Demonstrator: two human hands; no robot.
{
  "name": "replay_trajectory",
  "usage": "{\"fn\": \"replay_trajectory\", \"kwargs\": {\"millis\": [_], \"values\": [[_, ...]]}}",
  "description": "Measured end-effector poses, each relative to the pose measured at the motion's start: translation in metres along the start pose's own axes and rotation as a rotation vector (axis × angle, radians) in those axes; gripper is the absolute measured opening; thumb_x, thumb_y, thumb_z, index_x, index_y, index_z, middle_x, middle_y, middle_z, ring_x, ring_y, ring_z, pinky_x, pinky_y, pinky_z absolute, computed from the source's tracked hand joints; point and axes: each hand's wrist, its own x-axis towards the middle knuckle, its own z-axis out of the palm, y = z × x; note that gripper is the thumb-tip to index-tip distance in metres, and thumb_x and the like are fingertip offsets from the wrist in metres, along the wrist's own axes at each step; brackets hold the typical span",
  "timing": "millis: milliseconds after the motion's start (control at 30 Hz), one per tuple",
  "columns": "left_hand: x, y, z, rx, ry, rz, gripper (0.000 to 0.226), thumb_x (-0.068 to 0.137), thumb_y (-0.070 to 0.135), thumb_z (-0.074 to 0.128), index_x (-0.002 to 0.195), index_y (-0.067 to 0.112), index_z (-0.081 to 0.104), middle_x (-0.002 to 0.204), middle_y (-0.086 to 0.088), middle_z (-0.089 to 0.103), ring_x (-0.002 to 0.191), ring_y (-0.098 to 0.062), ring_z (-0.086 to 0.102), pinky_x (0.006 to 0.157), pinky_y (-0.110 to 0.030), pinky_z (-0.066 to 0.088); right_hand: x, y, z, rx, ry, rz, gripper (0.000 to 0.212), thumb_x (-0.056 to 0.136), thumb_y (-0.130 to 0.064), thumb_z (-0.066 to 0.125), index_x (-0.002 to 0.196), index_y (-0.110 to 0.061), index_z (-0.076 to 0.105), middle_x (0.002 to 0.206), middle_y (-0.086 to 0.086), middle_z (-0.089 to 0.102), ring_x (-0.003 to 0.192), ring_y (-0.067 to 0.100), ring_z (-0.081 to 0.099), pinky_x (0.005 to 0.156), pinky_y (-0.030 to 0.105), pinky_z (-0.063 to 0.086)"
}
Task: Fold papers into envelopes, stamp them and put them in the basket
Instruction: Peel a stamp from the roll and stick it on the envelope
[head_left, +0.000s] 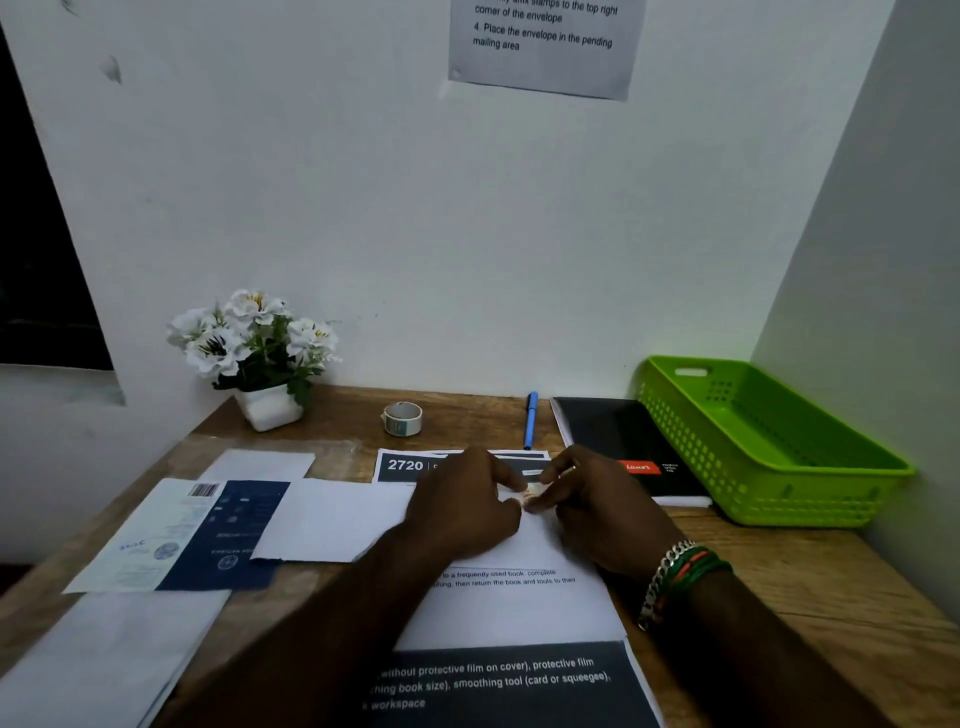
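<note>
Pinching — seemingly — a stamp (529, 498), both hands (524, 501).

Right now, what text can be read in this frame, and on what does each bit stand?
Wall notice: "4. Place the envelope in the pending mailing area"; line above cut off.
Printed sheet header: "2720".
Its dark band: "smoothing tool (card or squeegee)".
Black notebook: red label, blurred.
Blue leaflet: barcode, print too small.

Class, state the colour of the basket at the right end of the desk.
Bright green, seen in the head view: the basket.
</note>
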Motion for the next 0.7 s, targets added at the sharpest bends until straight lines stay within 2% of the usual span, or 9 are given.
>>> {"fn": "replay_trajectory", "kwargs": {"millis": [133, 233, 333, 400, 467, 533, 600, 700], "values": [[0.0, 0.0, -0.001, -0.031, -0.019, -0.003, 0.025, 0.083, 0.037, 0.071, 0.107, 0.044, 0.074, 0.081, 0.016, 0.053, 0.092, -0.011, 0.062, 0.08, -0.03, 0.048, 0.0, 0.0, 0.008, -0.043, 0.021, -0.02, 0.026, 0.093, -0.017, 0.066, 0.106, -0.035, 0.079, 0.112, -0.012, 0.059, 0.104, 0.009, 0.06, 0.09, 0.03, 0.051], [0.001, -0.001, -0.001, -0.025, -0.024, 0.007, 0.024, 0.085, 0.035, 0.072, 0.107, 0.042, 0.074, 0.081, 0.015, 0.054, 0.093, -0.011, 0.063, 0.085, -0.032, 0.051, 0.002, 0.004, 0.006, 0.003, 0.036, 0.021, 0.021, 0.086, -0.011, 0.072, 0.09, -0.028, 0.083, 0.109, -0.008, 0.062, 0.1, 0.01, 0.063, 0.088, 0.032, 0.053], [-0.001, -0.001, -0.003, -0.016, -0.021, 0.027, 0.022, 0.086, 0.034, 0.074, 0.108, 0.039, 0.073, 0.079, 0.016, 0.052, 0.092, -0.011, 0.062, 0.087, -0.032, 0.052, 0.003, 0.008, 0.003, 0.055, 0.122, 0.051, 0.028, 0.079, 0.001, 0.069, 0.075, -0.024, 0.082, 0.102, -0.006, 0.065, 0.093, 0.008, 0.063, 0.089, 0.033, 0.052], [-0.002, 0.0, -0.005, -0.01, -0.026, 0.044, 0.021, 0.088, 0.035, 0.074, 0.109, 0.039, 0.073, 0.079, 0.015, 0.053, 0.089, -0.009, 0.061, 0.087, -0.032, 0.052, 0.002, 0.006, 0.004, 0.05, 0.158, 0.071, 0.032, 0.081, 0.001, 0.063, 0.086, -0.024, 0.082, 0.103, -0.005, 0.063, 0.095, 0.009, 0.062, 0.09, 0.032, 0.052], [-0.004, 0.002, -0.006, 0.0, -0.031, 0.058, 0.021, 0.089, 0.036, 0.073, 0.11, 0.039, 0.071, 0.08, 0.016, 0.052, 0.09, -0.009, 0.059, 0.087, -0.032, 0.051, 0.002, 0.003, 0.007, 0.001, 0.112, 0.095, 0.033, 0.085, -0.005, 0.059, 0.102, -0.025, 0.079, 0.109, -0.004, 0.058, 0.1, 0.014, 0.061, 0.09, 0.033, 0.052], [-0.004, 0.002, -0.006, 0.002, -0.032, 0.071, 0.021, 0.091, 0.036, 0.073, 0.112, 0.039, 0.07, 0.082, 0.016, 0.051, 0.089, -0.009, 0.057, 0.084, -0.03, 0.047, 0.003, -0.001, 0.011, -0.067, 0.056, 0.122, 0.031, 0.09, -0.012, 0.057, 0.109, -0.026, 0.077, 0.114, -0.001, 0.055, 0.101, 0.019, 0.062, 0.089, 0.035, 0.052], [-0.005, 0.003, -0.006, 0.005, -0.031, 0.08, 0.021, 0.093, 0.035, 0.071, 0.113, 0.037, 0.068, 0.08, 0.017, 0.05, 0.083, -0.007, 0.053, 0.079, -0.028, 0.041, 0.003, -0.003, 0.012, -0.082, 0.055, 0.145, 0.025, 0.093, -0.019, 0.059, 0.109, -0.025, 0.078, 0.116, 0.0, 0.055, 0.102, 0.021, 0.063, 0.09, 0.036, 0.052], [-0.006, 0.003, -0.006, 0.02, -0.033, 0.08, 0.02, 0.094, 0.036, 0.07, 0.113, 0.036, 0.065, 0.08, 0.015, 0.05, 0.081, -0.008, 0.051, 0.079, -0.029, 0.042, 0.002, -0.003, 0.008, -0.009, 0.129, 0.138, 0.014, 0.089, -0.016, 0.068, 0.092, -0.022, 0.08, 0.107, -0.001, 0.059, 0.098, 0.018, 0.063, 0.086, 0.033, 0.053]]}}
